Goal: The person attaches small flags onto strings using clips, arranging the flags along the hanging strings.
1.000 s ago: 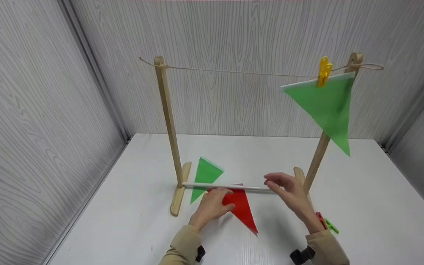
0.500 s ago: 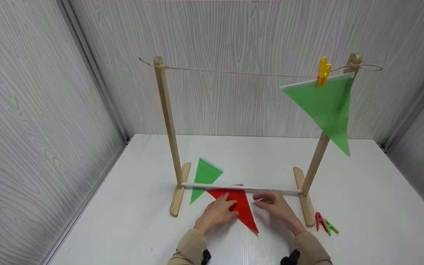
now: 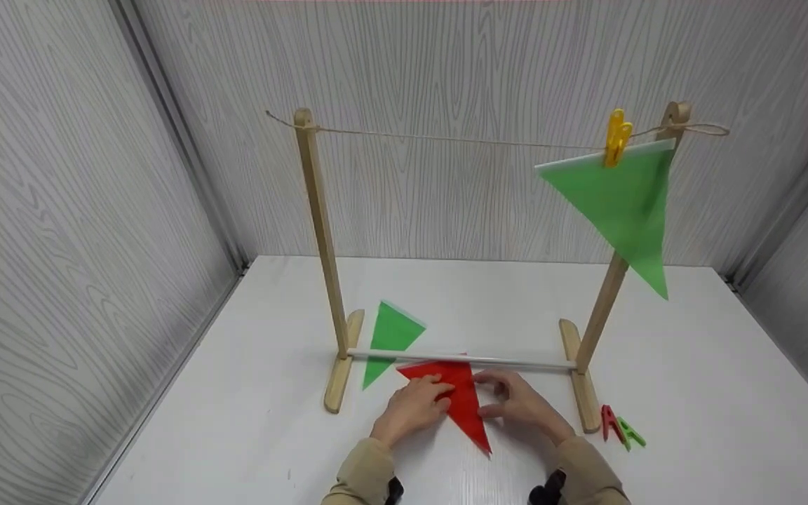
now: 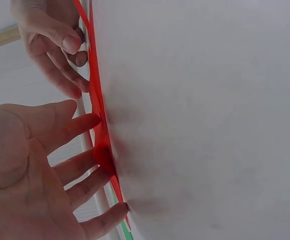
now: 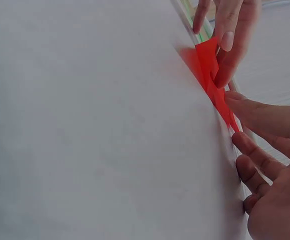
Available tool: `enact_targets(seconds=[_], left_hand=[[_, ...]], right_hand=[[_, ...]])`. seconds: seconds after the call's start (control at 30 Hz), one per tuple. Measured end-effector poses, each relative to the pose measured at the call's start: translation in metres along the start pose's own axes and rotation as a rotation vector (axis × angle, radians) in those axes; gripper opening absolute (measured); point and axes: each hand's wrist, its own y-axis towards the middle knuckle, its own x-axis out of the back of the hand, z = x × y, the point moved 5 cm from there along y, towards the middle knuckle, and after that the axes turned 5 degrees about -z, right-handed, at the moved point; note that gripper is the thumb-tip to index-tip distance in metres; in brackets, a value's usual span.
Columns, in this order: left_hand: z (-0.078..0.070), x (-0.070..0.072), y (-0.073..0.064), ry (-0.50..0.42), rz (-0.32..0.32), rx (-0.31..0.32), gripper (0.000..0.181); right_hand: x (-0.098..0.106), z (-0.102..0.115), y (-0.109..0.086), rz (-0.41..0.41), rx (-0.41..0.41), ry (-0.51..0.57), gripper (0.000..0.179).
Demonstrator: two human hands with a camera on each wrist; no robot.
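A red triangular pennant (image 3: 466, 401) lies on the white table, its top edge by the stand's white crossbar and its tip towards the person. My left hand (image 3: 412, 408) rests on its left part; spread fingertips press the fabric in the left wrist view. At the pennant's right edge is my right hand (image 3: 517, 405), thumb and fingers apart, tips touching the edge or just beside it. A green pennant (image 3: 391, 335) lies behind to the left, partly under the crossbar. Another green pennant (image 3: 625, 203) hangs from the string under a yellow clothespin (image 3: 616, 138).
A wooden stand with a left post (image 3: 321, 231) and a right post (image 3: 602, 308) carries the string (image 3: 446, 138). The white crossbar (image 3: 516, 362) joins its feet. A red clothespin (image 3: 611, 422) and a green clothespin (image 3: 631, 434) lie right of the right foot.
My right hand has moved left and nearer the person, from beside the right post to the red pennant's right edge. My left hand has slid slightly nearer the person. The red pennant has shifted slightly.
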Motion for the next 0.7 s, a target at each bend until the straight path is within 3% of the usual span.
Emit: enact_targets(seconds=[0.33,0.7], left_hand=[[-0.0032,0.0007,-0.0002,0.011,-0.02,-0.013,0.038],[-0.0011,0.006,0.0033,-0.211,-0.071,0.003,0.043]], right_hand=[[-0.0063,0.0007,0.0011,-0.013,-0.096,-0.158,0.06],[-0.0095,-0.001,-0.0002,-0.008,-0.15,-0.134,0.059]])
